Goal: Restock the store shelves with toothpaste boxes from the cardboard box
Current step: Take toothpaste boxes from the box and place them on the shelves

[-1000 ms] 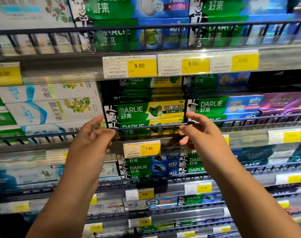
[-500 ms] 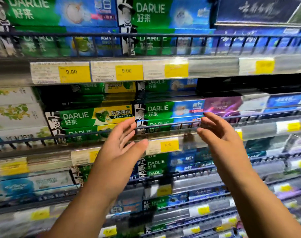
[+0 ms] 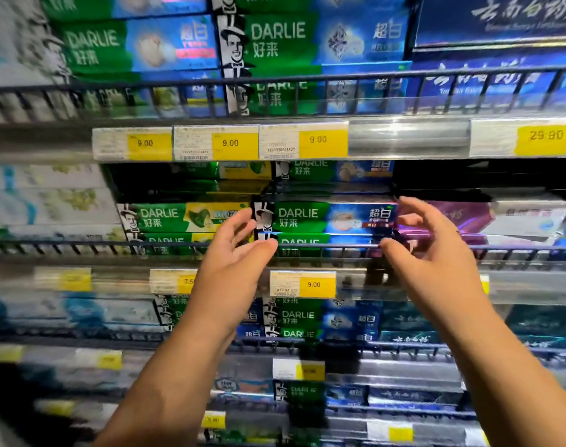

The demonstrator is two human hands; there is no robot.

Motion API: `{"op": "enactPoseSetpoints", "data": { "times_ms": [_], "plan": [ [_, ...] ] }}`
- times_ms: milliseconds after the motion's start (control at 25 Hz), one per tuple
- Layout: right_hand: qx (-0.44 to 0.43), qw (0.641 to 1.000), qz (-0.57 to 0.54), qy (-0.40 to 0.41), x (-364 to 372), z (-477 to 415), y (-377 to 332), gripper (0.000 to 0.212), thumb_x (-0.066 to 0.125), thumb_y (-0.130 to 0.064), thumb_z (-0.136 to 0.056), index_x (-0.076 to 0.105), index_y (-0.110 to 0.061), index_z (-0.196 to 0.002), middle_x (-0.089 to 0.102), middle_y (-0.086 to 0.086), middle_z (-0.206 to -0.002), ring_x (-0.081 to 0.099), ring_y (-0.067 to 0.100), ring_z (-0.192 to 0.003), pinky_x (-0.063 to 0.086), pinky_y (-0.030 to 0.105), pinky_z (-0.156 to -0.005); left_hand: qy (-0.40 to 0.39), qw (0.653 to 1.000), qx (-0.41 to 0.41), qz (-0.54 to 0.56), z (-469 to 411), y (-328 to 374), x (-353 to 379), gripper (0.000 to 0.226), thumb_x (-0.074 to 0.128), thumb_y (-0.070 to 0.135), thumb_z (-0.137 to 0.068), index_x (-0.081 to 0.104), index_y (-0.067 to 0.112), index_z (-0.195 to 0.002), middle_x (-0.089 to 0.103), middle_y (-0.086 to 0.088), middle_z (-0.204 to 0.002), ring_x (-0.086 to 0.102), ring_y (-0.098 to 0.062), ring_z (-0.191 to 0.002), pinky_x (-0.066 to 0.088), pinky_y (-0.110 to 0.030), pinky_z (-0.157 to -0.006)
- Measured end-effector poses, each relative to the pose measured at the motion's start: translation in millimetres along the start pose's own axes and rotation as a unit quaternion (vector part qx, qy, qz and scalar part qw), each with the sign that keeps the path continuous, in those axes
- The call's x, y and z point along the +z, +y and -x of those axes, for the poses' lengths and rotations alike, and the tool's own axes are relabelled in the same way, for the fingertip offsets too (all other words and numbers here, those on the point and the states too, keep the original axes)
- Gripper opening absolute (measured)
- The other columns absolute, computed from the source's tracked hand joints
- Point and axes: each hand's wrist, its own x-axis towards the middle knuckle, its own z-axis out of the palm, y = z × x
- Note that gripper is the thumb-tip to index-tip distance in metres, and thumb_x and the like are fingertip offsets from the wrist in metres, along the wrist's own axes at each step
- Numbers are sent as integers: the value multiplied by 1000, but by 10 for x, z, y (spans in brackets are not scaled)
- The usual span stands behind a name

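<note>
A green-and-blue Darlie toothpaste box [image 3: 323, 217] lies on top of its stack on the middle shelf, behind a dark wire rail [image 3: 327, 246]. My left hand [image 3: 233, 253] is at the box's left end, fingers spread, thumb by the rail. My right hand [image 3: 430, 250] is at the box's right end, fingers curled and apart. Neither hand grips anything that I can see. The cardboard box is out of view.
A green-and-yellow Darlie box stack [image 3: 185, 217] sits to the left, a purple box [image 3: 462, 217] to the right. Yellow price tags [image 3: 314, 284] line the shelf edges. More toothpaste fills the shelf above [image 3: 275, 43] and those below [image 3: 301, 317].
The view has shifted right along the shelf. Both hands moved from the green-and-yellow stack to either end of the green-and-blue box, and the fingers have spread.
</note>
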Motion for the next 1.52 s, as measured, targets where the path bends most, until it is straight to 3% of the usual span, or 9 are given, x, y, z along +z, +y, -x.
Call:
{"op": "enactPoseSetpoints", "data": {
  "times_ms": [200,360,520,600,760,960,1200,1320,1520],
  "plan": [
    [-65,969,238,-5,123,-167,-41,63,68,-23,-80,44,-35,-137,42,8,-117,54,24,-84,49,35,-78,-9,1000,-5,-20,-63,35,-45,45,61,19,-92,48,37,-130,53,10,-136,54,8,-108,45,-36,-103],
    [-61,964,259,31,166,-202,-8,46,65,-21,-82,53,-34,-125,45,9,-114,58,33,-83,54,41,-70,-14,999,-4,-32,-95,37,-65,39,61,22,-92,50,45,-120,55,17,-129,55,12,-103,46,-32,-99],
    [-68,961,261,62,193,-236,30,39,64,-15,-84,58,-32,-118,49,8,-107,56,33,-75,52,40,-62,-14,999,5,-37,-115,32,-56,42,62,28,-90,49,50,-123,56,32,-105,55,15,-96,41,-16,-78],
    [-71,960,262,73,188,-244,40,36,63,-12,-85,59,-31,-116,50,9,-105,56,34,-73,50,39,-60,-26,999,7,-31,-124,21,-21,46,62,27,-90,46,50,-127,51,34,-107,53,15,-100,39,-12,-73],
    [-61,965,245,69,176,-250,65,44,61,-7,-82,58,-32,-117,50,8,-108,56,31,-78,51,39,-65,-41,999,16,-28,-142,-19,23,44,62,25,-91,45,53,-120,48,30,-121,52,23,-96,39,-10,-75],
    [-13,991,123,49,145,-124,147,55,63,-5,-83,50,-26,-132,52,0,-109,52,12,-78,40,26,-76,-33,999,10,-18,-121,-87,-16,45,60,22,-92,45,49,-124,48,20,-136,51,27,-96,39,-13,-81],
    [27,996,74,32,116,-38,165,54,66,-11,-84,49,-23,-135,60,-2,-117,56,12,-101,41,25,-91,-51,996,9,-68,-117,-98,-25,55,60,27,-91,39,45,-138,42,18,-145,48,34,-86,38,-24,-90],
    [49,998,24,24,155,-29,164,52,67,-8,-83,52,-21,-132,61,-2,-119,58,13,-104,46,34,-97,-48,996,6,-81,-129,-86,-16,57,61,27,-91,38,45,-139,43,17,-145,46,35,-82,38,-29,-95],
    [58,998,-15,20,99,8,121,47,66,-6,-84,55,-33,-120,63,-1,-114,58,-3,-92,47,26,-92,-60,995,-2,-84,-138,-99,-36,60,62,29,-90,35,45,-141,39,19,-148,46,36,-82,39,-20,-84]
  ]
}}
